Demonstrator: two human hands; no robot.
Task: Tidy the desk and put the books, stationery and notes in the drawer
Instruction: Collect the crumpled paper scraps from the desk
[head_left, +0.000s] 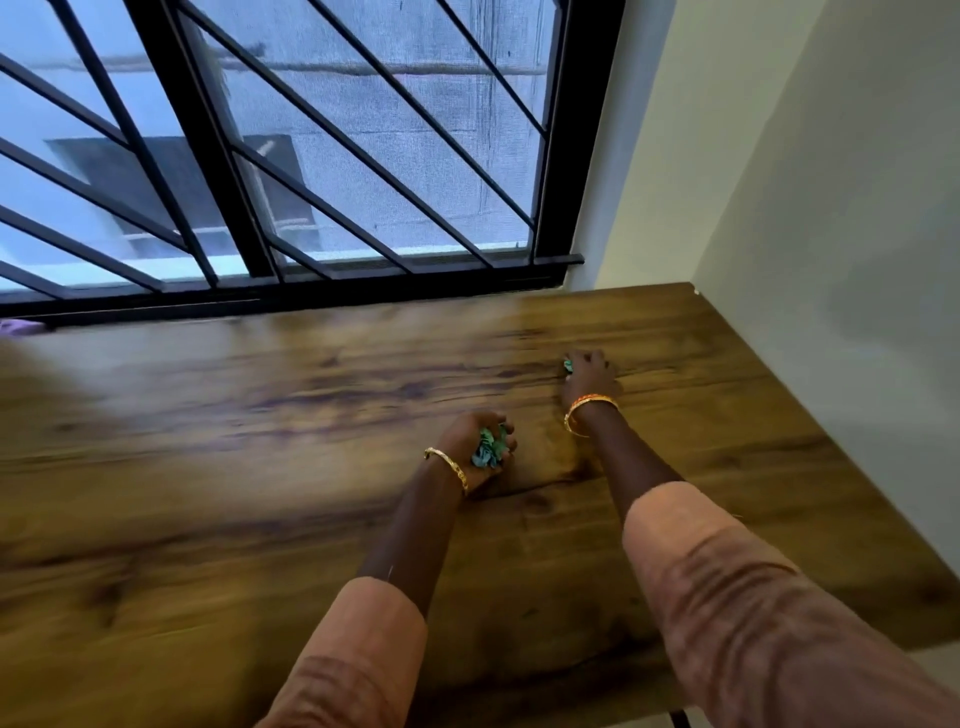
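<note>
My left hand (475, 449) lies palm up on the wooden desk (260, 441), cupped around a small heap of green and blue scraps (488, 449), which look like crumpled paper bits. My right hand (592, 376) reaches farther back, palm down, fingers closed over another green scrap (568, 365) that peeks out at its left side. Both wrists carry gold bangles. The picture is blurred, so what the scraps are stays uncertain. No drawer, book or pen is in view.
A barred black window (291, 156) runs along the desk's back edge. A pale wall (831, 234) closes off the right side, meeting the desk at its far right corner. A purple thing (18, 327) shows at the far left by the window sill.
</note>
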